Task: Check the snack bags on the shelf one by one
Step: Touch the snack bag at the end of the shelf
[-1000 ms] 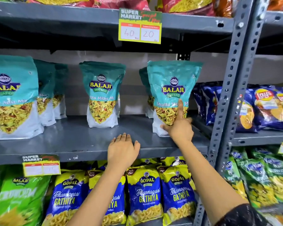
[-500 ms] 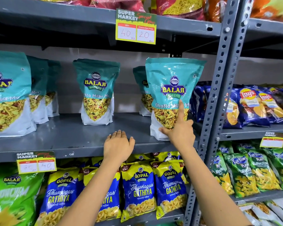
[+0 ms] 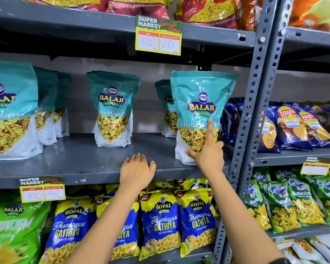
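Teal Balaji snack bags stand upright on the grey middle shelf. The rightmost front bag is at the shelf's front edge. My right hand touches its lower front, the index finger stretched up along the clear window and the thumb under its left bottom corner. My left hand lies flat, palm down, on the shelf's front edge, holding nothing. Another bag stands behind the touched one. A middle bag and a left group of bags stand farther left.
A perforated grey upright rises right of the touched bag. Blue Lays bags fill the neighbouring shelf. Blue-yellow Gopal bags sit on the shelf below. Price tags hang from the top shelf and the middle shelf's edge.
The rightmost bag now stands nearer the shelf's front edge, with my right hand still on its front. My left hand stays on the edge. The camera has moved closer.
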